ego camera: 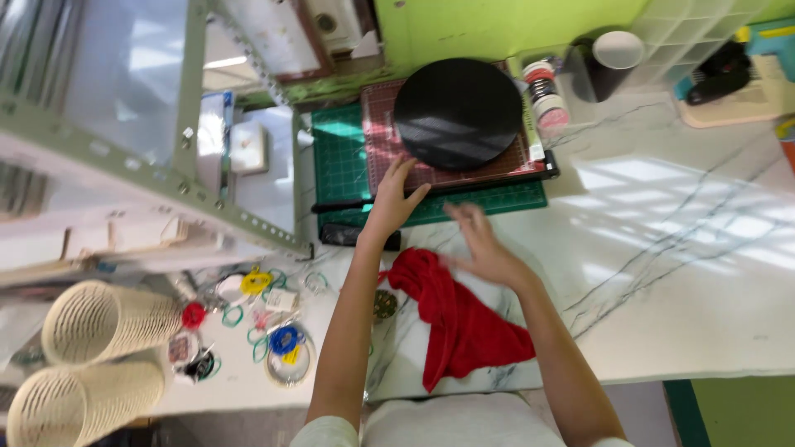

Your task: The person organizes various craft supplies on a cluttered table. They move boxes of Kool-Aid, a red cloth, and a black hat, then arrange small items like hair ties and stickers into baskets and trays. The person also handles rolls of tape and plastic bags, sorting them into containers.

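Cloth [464,319], red and crumpled, lies unfolded on the marble surface [662,248] just below the green cutting mat [348,165], under the open, blurred right hand [484,248], while the left hand [396,197] presses flat on that mat, gripping nothing.

White marble-pattern tabletop [679,248] with grey veins; far edge has a stack of tape rolls [545,93], a dark cylindrical cup with a white top [613,58] and a white plastic grid rack [696,29]. Left side: grey perforated-metal shelf frame [190,91], two cream ribbed mesh tubes [91,348] lying side by side. Near them, a scatter of small coloured rings and clips [257,319].
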